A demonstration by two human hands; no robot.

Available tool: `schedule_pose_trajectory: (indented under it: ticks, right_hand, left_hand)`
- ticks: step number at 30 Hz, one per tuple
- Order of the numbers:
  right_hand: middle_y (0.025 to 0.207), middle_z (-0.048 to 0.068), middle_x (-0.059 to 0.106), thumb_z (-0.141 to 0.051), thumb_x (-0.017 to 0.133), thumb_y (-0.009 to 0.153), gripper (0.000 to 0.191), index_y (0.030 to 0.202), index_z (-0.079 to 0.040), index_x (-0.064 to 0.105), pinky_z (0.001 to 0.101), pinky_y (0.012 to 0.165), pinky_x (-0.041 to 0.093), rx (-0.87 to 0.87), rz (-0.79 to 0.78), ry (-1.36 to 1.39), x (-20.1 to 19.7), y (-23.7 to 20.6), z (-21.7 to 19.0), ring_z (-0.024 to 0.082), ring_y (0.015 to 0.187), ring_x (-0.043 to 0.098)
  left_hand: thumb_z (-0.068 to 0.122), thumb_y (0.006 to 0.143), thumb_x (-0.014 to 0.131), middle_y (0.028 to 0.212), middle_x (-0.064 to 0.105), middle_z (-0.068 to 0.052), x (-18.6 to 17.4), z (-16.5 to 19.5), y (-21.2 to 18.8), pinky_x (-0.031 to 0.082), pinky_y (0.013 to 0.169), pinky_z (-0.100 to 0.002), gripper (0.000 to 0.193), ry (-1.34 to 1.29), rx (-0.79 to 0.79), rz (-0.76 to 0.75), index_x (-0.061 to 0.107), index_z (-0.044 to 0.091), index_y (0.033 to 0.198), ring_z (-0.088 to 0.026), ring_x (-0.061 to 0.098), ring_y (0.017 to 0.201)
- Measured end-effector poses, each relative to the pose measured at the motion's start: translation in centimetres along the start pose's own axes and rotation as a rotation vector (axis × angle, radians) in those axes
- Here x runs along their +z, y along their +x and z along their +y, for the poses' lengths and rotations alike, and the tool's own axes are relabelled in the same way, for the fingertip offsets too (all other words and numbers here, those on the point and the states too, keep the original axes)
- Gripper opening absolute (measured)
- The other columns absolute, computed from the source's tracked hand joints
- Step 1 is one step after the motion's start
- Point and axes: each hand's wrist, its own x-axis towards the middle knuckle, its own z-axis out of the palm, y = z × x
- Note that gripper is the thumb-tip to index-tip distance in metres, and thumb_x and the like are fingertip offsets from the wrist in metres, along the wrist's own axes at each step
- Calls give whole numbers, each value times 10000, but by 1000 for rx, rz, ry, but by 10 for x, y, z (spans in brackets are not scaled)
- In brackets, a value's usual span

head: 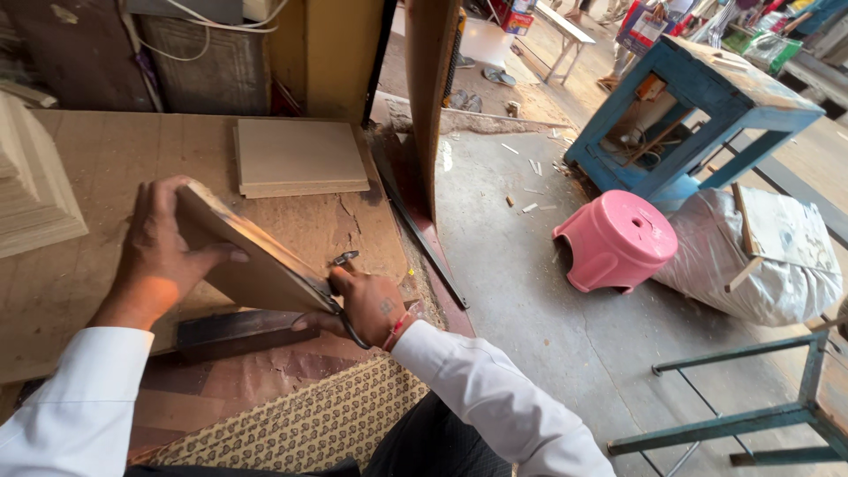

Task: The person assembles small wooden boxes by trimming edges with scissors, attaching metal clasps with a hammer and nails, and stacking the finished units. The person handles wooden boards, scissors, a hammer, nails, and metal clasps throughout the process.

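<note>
Hands share one job at the near left: the left hand (159,261) clamps a tilted wooden board (252,261) from above, bracing its lower edge on a dark metal block (234,331), seemingly so it cannot slip, while the right hand (367,305) closes around a dark scissor-like tool (343,291) at the board's right corner. Farther off lies a stack of flat boards (299,157); a pink stool (616,240) sits right.

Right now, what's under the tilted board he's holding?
Under the tilted board lie a dark flat bar and the worn worktop. The board covers what is directly beneath its middle.
</note>
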Motion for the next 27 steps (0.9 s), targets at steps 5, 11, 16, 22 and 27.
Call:
schedule_pose_trajectory:
  ticks: [5, 11, 16, 22, 27]
  right_hand:
    - [1014, 189, 714, -720, 783, 678, 833, 1155, -60, 604, 433, 794, 564, -82, 136, 46, -10, -5, -7, 351, 921, 722]
    - [940, 231, 666, -651, 874, 628, 883, 1153, -2, 588, 486, 760, 531, -255, 272, -26, -31, 8, -23, 419, 854, 674]
    - [824, 149, 701, -670, 847, 722, 693, 980, -57, 652, 479, 682, 547, -193, 285, 33, -21, 12, -21, 390, 784, 704]
    - [769, 188, 669, -695, 858, 602, 800, 929, -3, 622, 469, 618, 534, -253, 346, 1, -25, 15, -29, 387, 706, 684]
    - [782, 228, 654, -688, 859, 589, 858, 979, 33, 605, 471, 598, 529, -335, 385, -76, -47, 19, -44, 406, 696, 675]
  left_hand:
    - [243, 581, 964, 1287, 519, -195, 0, 2, -4, 509, 955, -510, 992, -93, -1, 0, 418, 75, 1392, -401, 558, 1214]
    - [127, 694, 910, 1288, 525, -200, 2, 4, -6, 505, 1020, -516, 826, -95, 143, 80, 442, 72, 1373, -422, 551, 1244]
    - [228, 568, 974, 1256, 515, -231, 4, 3, -5, 450, 978, -549, 942, -151, 105, 72, 445, 44, 1326, -459, 514, 1195]
    - [205, 597, 952, 1306, 514, -179, 3, 7, -9, 382, 1070, -525, 913, -150, 157, 86, 448, 92, 1349, -433, 476, 1257]
    - [183, 597, 939, 1310, 501, -157, 1, 18, -9, 323, 1123, -549, 895, -162, 123, 35, 444, 97, 1338, -415, 461, 1291]
